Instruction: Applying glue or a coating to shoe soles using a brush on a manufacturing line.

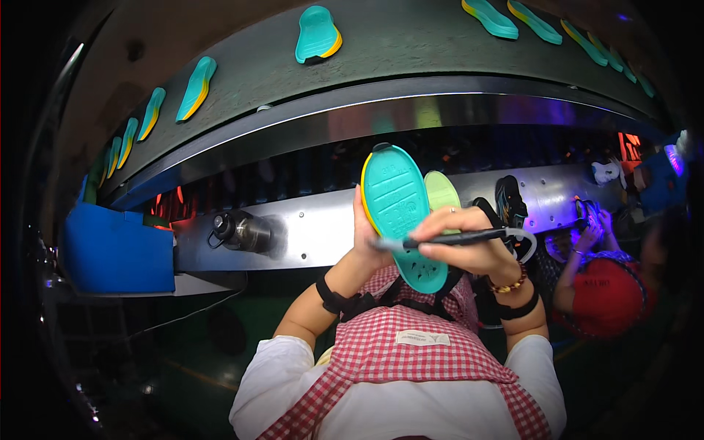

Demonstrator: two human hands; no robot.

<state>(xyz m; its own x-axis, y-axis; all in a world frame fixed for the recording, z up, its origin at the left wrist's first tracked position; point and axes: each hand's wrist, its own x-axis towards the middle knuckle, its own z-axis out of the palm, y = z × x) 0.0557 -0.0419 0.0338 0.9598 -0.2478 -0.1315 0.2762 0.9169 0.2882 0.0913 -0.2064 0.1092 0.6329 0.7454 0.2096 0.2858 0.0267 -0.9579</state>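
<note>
My left hand [364, 229] grips a teal shoe sole [397, 192] with a yellow side wall and a black tip, held upright before my chest with its inner face toward me. In my right hand [469, 253] is a black-handled brush [469, 237] with a pale tube curving from its back end. The brush's blurred head crosses the lower half of the sole; whether the bristles touch it I cannot tell. Behind the sole, a light green sole [441, 189] shows partly, its lower part hidden by my right hand.
Beyond a metal edge, a dark conveyor belt [257, 81] carries several teal and yellow soles [318, 34]. A dark bottle [240, 232] stands on the metal ledge [315, 227] at left, near a blue panel [121, 249]. Dark shoes [510, 199] and a person in red [609, 293] are at right.
</note>
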